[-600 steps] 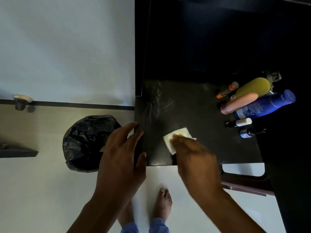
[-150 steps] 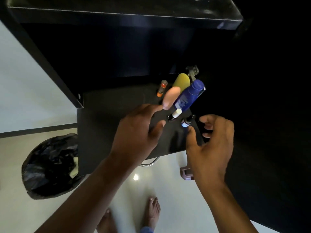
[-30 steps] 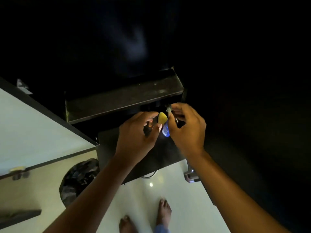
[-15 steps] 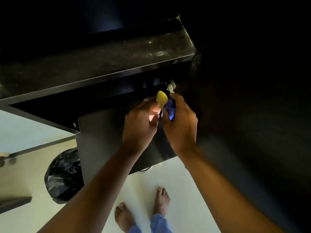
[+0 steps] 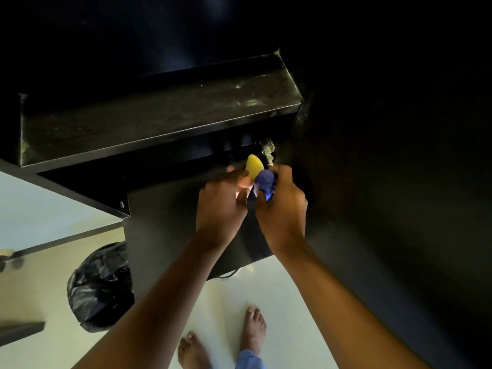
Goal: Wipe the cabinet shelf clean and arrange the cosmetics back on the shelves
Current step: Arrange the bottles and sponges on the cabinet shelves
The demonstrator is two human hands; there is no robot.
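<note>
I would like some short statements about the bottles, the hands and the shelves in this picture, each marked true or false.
1. The right hand is wrapped around the blue bottle. True.
2. The yellow bottle lies flat on the upper shelf. False: it is between the two hands, below that shelf.
3. The left hand holds a white wipe. False: no wipe is visible; its fingers close on a pinkish item beside the yellow bottle.
4. A black bag sits on the floor to the left. True.
5. The upper shelf is full of cosmetics. False: nothing stands on its visible surface.
</note>
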